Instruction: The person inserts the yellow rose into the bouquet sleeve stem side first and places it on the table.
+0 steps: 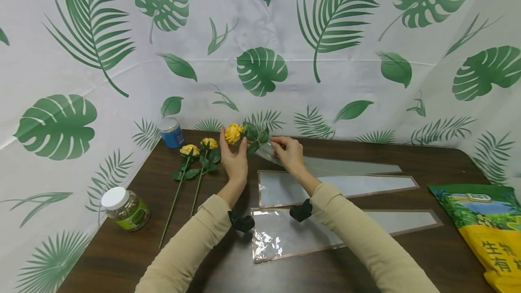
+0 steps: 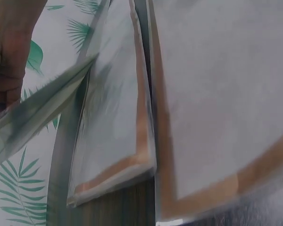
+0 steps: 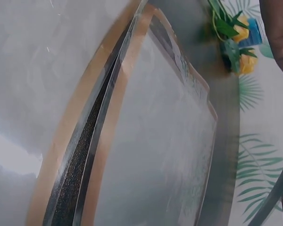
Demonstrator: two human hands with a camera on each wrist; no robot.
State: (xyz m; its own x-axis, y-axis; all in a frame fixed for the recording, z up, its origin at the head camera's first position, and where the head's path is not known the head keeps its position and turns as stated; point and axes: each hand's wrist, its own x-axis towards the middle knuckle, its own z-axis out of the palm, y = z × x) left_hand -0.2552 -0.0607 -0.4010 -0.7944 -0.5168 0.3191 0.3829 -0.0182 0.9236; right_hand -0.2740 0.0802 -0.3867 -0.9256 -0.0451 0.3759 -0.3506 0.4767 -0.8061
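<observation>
A yellow rose (image 1: 234, 134) with green leaves (image 1: 256, 134) lies sideways above the far part of the table. My left hand (image 1: 235, 162) holds it at the bloom, thumb on one side and fingers on the other. With my right hand (image 1: 291, 153) I pinch the wide mouth of a clear tapered flower sleeve (image 1: 350, 165), right beside the leaves. The rose's stem runs toward that sleeve and is mostly hidden by my right hand. In the left wrist view the raised sleeve (image 2: 42, 106) slants from the right hand (image 2: 9, 61). Part of my left hand (image 3: 277, 35) shows in the right wrist view.
Two more flat sleeves with brownish borders, a middle one (image 1: 281, 189) and a near one (image 1: 285, 234), lie under my right arm. Two yellow roses (image 1: 189, 150) lie at left, near a blue can (image 1: 171, 134) and a white-lidded jar (image 1: 126, 209). A yellow-green bag (image 1: 484, 225) lies at right.
</observation>
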